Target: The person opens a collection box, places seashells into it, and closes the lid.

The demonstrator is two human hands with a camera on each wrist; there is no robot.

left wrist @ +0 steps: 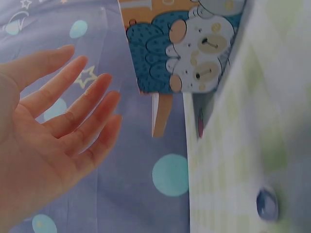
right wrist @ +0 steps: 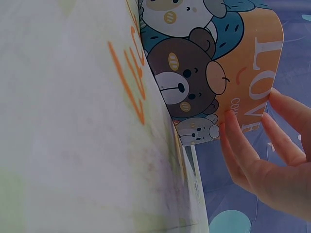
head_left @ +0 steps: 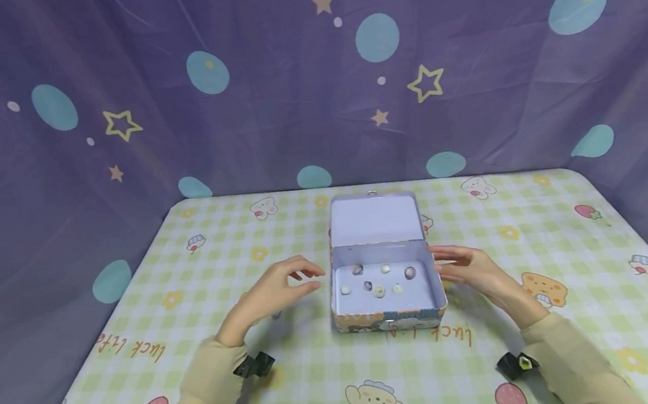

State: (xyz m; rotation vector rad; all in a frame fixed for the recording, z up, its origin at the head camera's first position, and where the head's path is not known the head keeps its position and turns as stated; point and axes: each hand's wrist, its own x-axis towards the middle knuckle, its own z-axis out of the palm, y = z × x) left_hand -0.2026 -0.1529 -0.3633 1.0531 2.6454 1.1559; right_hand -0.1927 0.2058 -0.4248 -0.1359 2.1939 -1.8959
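A tin box (head_left: pixel 392 318) printed with cartoon bears stands on the table, its hinged lid (head_left: pixel 376 219) tipped back. Several small seashells (head_left: pixel 379 291) lie spread over its pale floor. My left hand (head_left: pixel 276 286) hovers just left of the box, fingers spread and relaxed with nothing in them; the left wrist view shows its bare palm. Below that hand a single dark shell (left wrist: pixel 267 204) lies on the tablecloth, mostly hidden by the hand in the head view. On the other side, the fingertips of my right hand (head_left: pixel 473 270) touch the box's right wall (right wrist: pixel 243 63), fingers only slightly bent.
A green-and-white checked tablecloth (head_left: pixel 296 389) with cartoon prints covers the table. Behind it hangs a purple curtain (head_left: pixel 289 100) with stars and blue ovals. A small dark camera is strapped at each wrist.
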